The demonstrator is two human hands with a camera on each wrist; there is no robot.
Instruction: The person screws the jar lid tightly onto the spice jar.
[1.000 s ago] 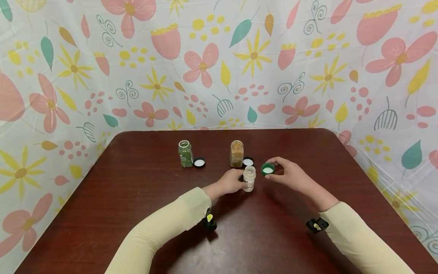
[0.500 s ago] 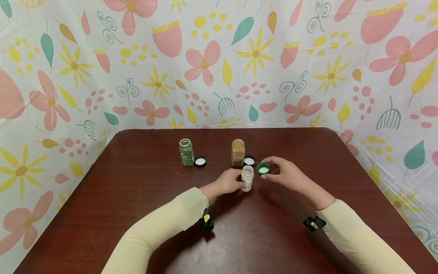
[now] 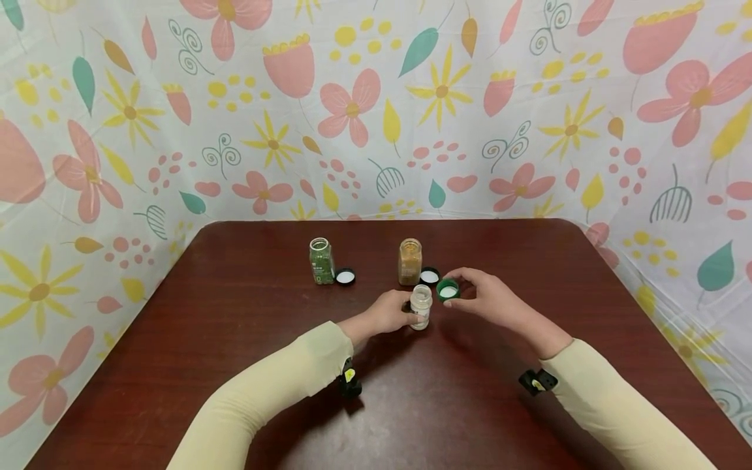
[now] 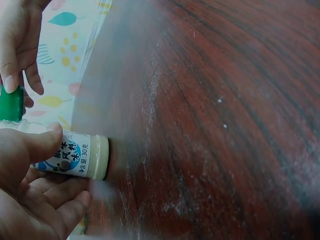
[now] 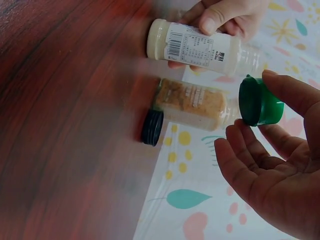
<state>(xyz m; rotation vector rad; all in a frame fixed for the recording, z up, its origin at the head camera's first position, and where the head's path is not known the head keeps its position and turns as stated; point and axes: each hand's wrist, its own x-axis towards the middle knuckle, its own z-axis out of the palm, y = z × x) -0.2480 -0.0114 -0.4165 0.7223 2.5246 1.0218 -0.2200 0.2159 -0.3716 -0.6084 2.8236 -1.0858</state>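
Note:
My left hand grips a small clear seasoning jar of pale powder, its mouth uncovered. In the left wrist view the thumb and fingers wrap the jar's printed label. Just to the right, my right hand pinches a green cap between thumb and fingers, its white inside showing in the head view. The right wrist view has the green cap beside the jar's open neck, with a gap between them. Behind the held jar stands an uncapped jar of orange-brown seasoning.
An uncapped jar of green flakes stands further left, a black lid beside it. Another black lid lies by the orange-brown jar, close behind both hands. A flowered cloth hangs past the table's back edge.
The green cap, in my right hand, has come left and nearer the held jar, its inside tilting more into view. My left hand and jar have shifted slightly left.

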